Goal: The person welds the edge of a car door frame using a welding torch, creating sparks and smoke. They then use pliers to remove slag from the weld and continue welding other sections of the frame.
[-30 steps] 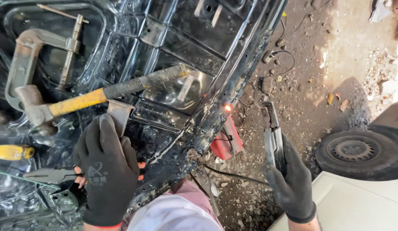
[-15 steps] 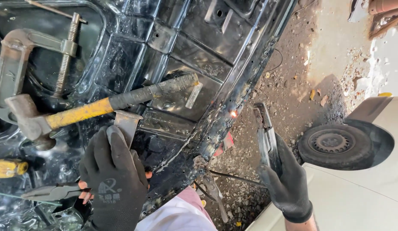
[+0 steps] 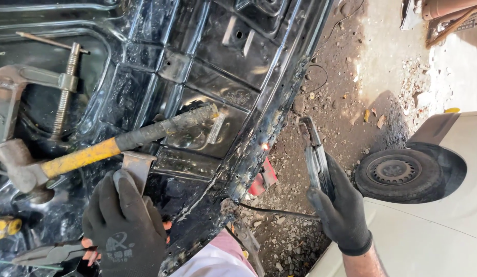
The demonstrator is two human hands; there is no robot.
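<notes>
The right hand [image 3: 342, 208], in a black glove, was closed around the grip of an electrode holder [image 3: 314, 156], whose upper end pointed toward the rusty edge of a black sheet-metal car panel [image 3: 218, 77]. A small orange glow [image 3: 264, 146] sat on that edge, just beside the holder's tip (whether a rod bridged the two could not be told). The left hand [image 3: 124, 225], also gloved in black, lay on the panel with its fingers curled over a small bent metal bracket [image 3: 137, 165]. A yellow-handled hammer [image 3: 100, 152] rested on the panel above that hand, a C-clamp [image 3: 33, 87] to the upper left, pliers [image 3: 48, 252] at the lower left. A car wheel [image 3: 392, 172] stood on the dirt ground [image 3: 346, 97] to the right.
</notes>
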